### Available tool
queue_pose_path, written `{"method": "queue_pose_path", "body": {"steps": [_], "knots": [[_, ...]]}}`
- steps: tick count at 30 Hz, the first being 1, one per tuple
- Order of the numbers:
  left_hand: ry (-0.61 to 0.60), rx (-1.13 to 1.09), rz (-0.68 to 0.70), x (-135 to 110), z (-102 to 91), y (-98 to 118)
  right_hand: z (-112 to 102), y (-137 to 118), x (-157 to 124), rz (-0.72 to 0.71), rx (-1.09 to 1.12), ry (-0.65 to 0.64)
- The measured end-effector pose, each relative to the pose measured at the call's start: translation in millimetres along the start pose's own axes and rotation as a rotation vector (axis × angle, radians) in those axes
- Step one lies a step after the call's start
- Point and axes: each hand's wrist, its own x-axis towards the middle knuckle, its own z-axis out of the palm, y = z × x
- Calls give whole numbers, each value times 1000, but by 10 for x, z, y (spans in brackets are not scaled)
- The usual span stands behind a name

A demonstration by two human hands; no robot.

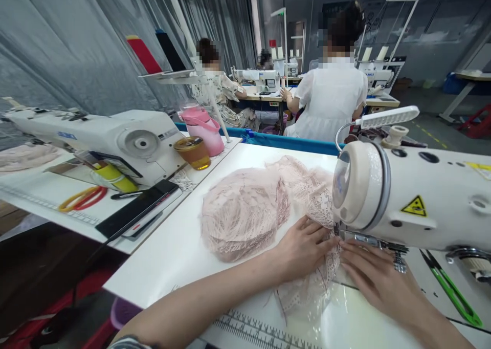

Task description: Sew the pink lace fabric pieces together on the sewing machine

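Observation:
Pale pink lace fabric [241, 213] lies bunched on the white sewing table and runs under the head of a white sewing machine [433, 195]. My left hand [305, 246] rests flat on the lace just left of the needle area, fingers spread, thumb pointing toward the needle. On the other side of the needle, my right hand [378, 272] has its fingers stretched out, fingertips touching the lace's edge. Metal machine parts [368, 240] cover some of the right fingers. Below my left hand, a loose end of lace hangs toward me over the table.
Green-handled thread snips [452, 287] lie right of my right hand. A printed ruler scale [261, 331] runs along the front edge. Left stands another sewing machine [141, 139], with a phone [138, 208], an amber drink cup [194, 152] and a pink jug [203, 129]. Co-workers [326, 93] sit ahead.

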Motion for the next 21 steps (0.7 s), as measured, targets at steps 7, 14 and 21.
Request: {"method": "queue_pose_path", "body": {"steps": [7,14,21], "knots": [[124,136,43,-38,-56,58,34,-24,6,-81,-96,65],[181,134,443,-431,-232,98,66,-6,-23,-98,-97,69],[204,96,193,-784,-328,386,41,-28,-2,-85,-55,45]]}}
